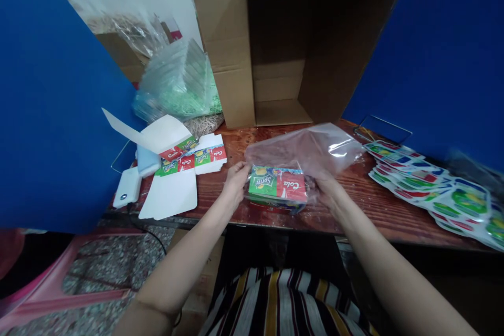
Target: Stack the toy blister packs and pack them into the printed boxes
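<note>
A small printed box [276, 186], green and red with "Sprite" and "Cola" lettering, sits at the near edge of the wooden table [378, 205], partly inside a clear plastic bag [311, 149]. My left hand [235, 179] grips the box's left end, fingers curled around it. My right hand [323, 189] holds the right end through the bag's film. The bag's far end lies loose on the table behind the box.
Flat unfolded printed cartons [185, 165] lie at the left beside a white device [126, 187]. Printed sheets [437, 189] are fanned out at the right. A large open cardboard box [283, 42] stands behind, clear bags [177, 81] left of it, blue panels on both sides.
</note>
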`<act>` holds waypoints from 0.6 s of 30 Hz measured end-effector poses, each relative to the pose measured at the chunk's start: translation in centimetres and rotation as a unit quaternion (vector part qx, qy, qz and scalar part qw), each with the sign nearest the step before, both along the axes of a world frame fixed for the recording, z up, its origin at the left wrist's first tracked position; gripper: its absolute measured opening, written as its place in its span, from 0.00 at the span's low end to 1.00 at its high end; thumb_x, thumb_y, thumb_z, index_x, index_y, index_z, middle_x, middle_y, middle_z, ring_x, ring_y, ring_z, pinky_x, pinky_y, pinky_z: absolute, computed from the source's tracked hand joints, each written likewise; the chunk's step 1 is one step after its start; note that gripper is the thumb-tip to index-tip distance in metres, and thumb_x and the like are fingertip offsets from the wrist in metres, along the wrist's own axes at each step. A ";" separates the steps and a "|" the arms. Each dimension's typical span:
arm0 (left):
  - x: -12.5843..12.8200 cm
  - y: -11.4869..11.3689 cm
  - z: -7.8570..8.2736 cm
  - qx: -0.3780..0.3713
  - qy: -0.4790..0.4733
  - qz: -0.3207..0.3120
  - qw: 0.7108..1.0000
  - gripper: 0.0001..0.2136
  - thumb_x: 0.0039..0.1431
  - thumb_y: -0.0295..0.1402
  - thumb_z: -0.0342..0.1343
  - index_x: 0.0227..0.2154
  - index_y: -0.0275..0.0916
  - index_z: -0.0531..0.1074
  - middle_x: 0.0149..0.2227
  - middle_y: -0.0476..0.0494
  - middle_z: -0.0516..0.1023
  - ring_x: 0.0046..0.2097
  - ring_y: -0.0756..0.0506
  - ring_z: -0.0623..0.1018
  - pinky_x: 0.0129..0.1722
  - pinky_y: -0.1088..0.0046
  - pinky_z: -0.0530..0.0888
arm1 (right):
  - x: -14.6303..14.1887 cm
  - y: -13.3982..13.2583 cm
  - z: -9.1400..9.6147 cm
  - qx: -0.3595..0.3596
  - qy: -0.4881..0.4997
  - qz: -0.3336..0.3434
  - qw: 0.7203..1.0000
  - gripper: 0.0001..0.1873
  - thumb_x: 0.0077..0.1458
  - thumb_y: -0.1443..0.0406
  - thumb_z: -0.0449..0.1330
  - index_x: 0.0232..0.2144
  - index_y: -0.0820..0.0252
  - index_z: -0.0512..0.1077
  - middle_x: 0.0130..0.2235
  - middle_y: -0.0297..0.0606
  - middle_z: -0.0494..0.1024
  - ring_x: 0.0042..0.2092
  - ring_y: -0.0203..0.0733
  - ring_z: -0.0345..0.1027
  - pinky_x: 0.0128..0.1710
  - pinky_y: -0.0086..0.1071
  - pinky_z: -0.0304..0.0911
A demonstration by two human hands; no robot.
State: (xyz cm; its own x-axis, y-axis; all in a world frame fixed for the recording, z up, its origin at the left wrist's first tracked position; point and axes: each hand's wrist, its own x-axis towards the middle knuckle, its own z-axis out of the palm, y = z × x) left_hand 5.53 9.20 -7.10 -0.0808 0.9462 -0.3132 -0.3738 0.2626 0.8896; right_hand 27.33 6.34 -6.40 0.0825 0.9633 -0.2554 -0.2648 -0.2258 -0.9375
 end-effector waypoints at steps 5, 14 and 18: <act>-0.3 -1.7 -0.6 0.003 0.000 0.007 1.000 0.22 0.34 0.44 0.69 0.29 0.36 0.70 0.22 0.52 0.73 0.22 0.52 0.71 0.23 0.78 0.66 | -0.8 -2.3 -0.4 -0.024 0.058 -0.059 0.996 0.19 0.33 0.59 0.70 0.24 0.57 0.65 0.15 0.22 0.59 0.17 0.27 0.49 0.17 0.25 0.49; -0.7 -3.1 -1.4 0.038 -0.008 0.002 0.999 0.22 0.39 0.44 0.68 0.33 0.37 0.70 0.27 0.51 0.75 0.27 0.52 0.73 0.28 0.78 0.69 | -1.6 -7.1 -1.6 0.060 0.005 -0.081 0.995 0.21 0.54 0.45 0.57 0.38 0.53 0.70 0.33 0.36 0.75 0.31 0.38 0.68 0.27 0.30 0.62; -0.8 -3.4 -1.8 0.050 0.005 -0.009 0.999 0.20 0.43 0.45 0.66 0.34 0.38 0.69 0.23 0.54 0.72 0.23 0.53 0.70 0.23 0.80 0.66 | -1.6 -8.3 -1.6 0.102 -0.062 -0.071 0.990 0.23 0.46 0.53 0.68 0.43 0.52 0.70 0.40 0.36 0.73 0.40 0.39 0.68 0.37 0.30 0.65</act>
State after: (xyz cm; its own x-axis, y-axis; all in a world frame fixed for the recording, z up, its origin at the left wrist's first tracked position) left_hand 4.76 5.79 -8.92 -0.0654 0.9740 -0.2167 -0.3602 0.1795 0.9155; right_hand 25.75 -1.99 -8.01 0.2386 0.9705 -0.0352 -0.1593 0.0034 -0.9872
